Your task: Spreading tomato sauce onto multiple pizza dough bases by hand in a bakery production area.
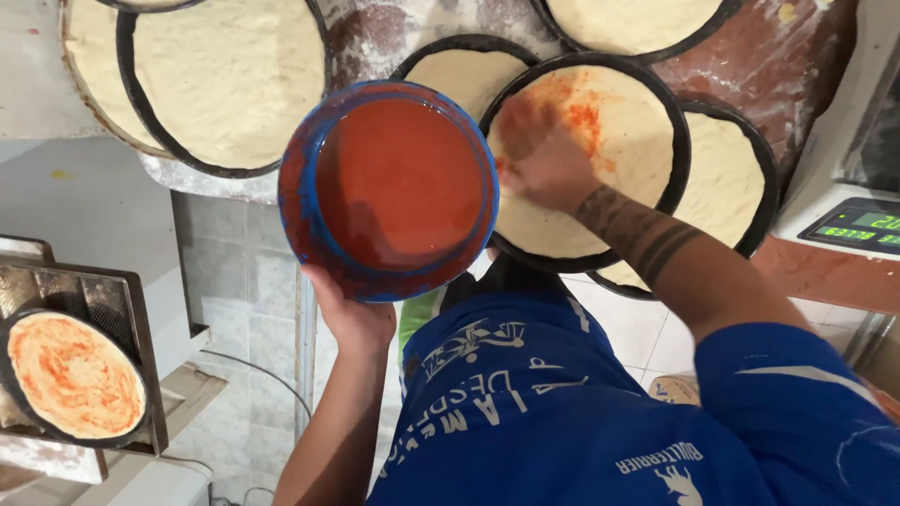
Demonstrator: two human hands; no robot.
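Left hand (352, 314) grips the blue sauce bowl (389, 187) from below. Right hand (539, 155), fingers flat and spread, smears sauce over the dough base (619, 187). Mid-spread, I judge; far side needs covering next.

One screen is in view: the display of a weighing scale (858, 225) at the 3 o'clock edge, a dark rectangular panel set in a white housing and showing green lit digits. Its panel is tilted, and part of it is cut off by the right edge. At about 5 o'clock, between the blue sleeve and the pale floor tiles, a small tan corner of what may be a package (673, 388) shows, with faint dark print; its full shape cannot be told.
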